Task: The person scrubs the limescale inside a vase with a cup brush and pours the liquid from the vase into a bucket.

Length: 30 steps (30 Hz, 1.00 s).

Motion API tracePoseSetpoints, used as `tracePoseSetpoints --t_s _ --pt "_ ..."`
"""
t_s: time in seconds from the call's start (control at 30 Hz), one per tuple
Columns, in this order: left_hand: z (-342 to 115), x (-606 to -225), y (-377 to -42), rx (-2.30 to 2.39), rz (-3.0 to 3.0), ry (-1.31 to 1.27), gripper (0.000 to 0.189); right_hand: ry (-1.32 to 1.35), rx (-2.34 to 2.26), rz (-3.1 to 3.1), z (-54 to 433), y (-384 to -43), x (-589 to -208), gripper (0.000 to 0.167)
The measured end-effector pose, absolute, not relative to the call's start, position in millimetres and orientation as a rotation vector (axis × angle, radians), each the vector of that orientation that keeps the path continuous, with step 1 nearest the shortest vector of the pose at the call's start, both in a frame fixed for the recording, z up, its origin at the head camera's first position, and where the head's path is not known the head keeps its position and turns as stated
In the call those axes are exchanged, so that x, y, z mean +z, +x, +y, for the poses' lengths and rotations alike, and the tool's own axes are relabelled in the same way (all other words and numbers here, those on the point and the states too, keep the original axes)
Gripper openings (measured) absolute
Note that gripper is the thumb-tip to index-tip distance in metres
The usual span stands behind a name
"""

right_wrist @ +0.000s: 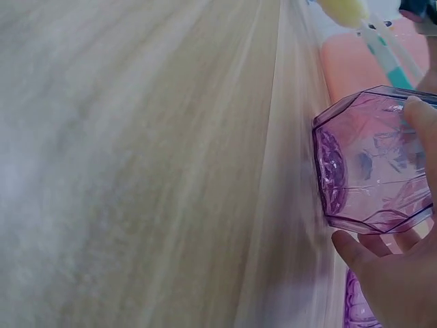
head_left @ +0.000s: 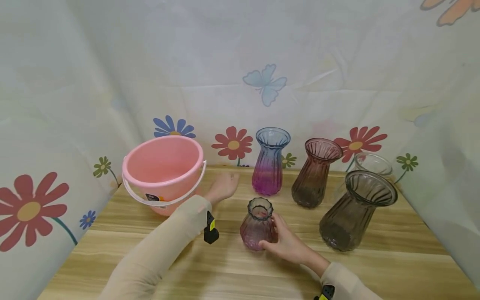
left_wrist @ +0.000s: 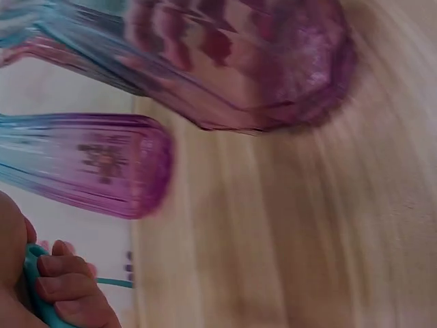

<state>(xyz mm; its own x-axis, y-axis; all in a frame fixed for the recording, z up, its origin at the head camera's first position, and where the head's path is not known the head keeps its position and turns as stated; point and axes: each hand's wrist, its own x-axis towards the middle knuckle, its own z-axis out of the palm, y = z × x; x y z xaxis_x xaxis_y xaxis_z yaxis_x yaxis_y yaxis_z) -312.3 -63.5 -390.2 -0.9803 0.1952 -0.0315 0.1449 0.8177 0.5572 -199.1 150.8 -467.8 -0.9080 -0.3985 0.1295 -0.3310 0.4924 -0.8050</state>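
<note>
- Head view: a person's right hand (head_left: 290, 246) grips a small pink-tinted vase (head_left: 256, 231) near the middle of the tabletop (head_left: 225, 271), thumb on the near side, fingers around the right; whether its base touches the wood cannot be told.
- The left hand (head_left: 223, 186), fingers curled, is beyond the small vase, toward the far edge, just right of a pink bucket (head_left: 172, 189) in the far left corner; what it holds is hidden here.
- A blue-and-magenta vase (head_left: 268, 171) stands by the far edge, with a reddish-brown vase (head_left: 313, 179) to its right. A smoky grey vase (head_left: 348, 221) stands toward the right edge, partly covering a clear vase (head_left: 361, 162) by the far right corner. A flowered backdrop (head_left: 318, 54) rises behind.
- Left wrist view: the left hand's fingers, side by side, wrap a teal-handled brush (left_wrist: 35, 295). The small vase looms above, fingers showing through its glass, the blue-and-magenta vase close by.
- Right wrist view: the right thumb presses one side of the small vase, slightly parted fingers the other. Beyond it, the brush's yellow head (right_wrist: 341, 10) appears beside the bucket.
</note>
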Motion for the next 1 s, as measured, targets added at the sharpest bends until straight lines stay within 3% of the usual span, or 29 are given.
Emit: tracePoseSetpoints --t_s 0.4,0.53,0.73,1.0 --pt "-63 -452 -317 0.682 3.045 0.103 0.042 -0.511 -1.421 2.672 146 -199 -466 0.078" --pt "-63 -461 -317 0.677 3.056 0.042 0.051 -0.506 -1.436 2.647 147 -200 -468 0.077" --pt "-66 -470 -317 0.430 3.217 0.130 0.034 -0.487 -1.434 2.663 147 -200 -469 0.079" --pt "-70 -474 -317 0.300 3.307 0.141 0.034 -0.449 -1.426 2.645 147 -201 -469 0.079"
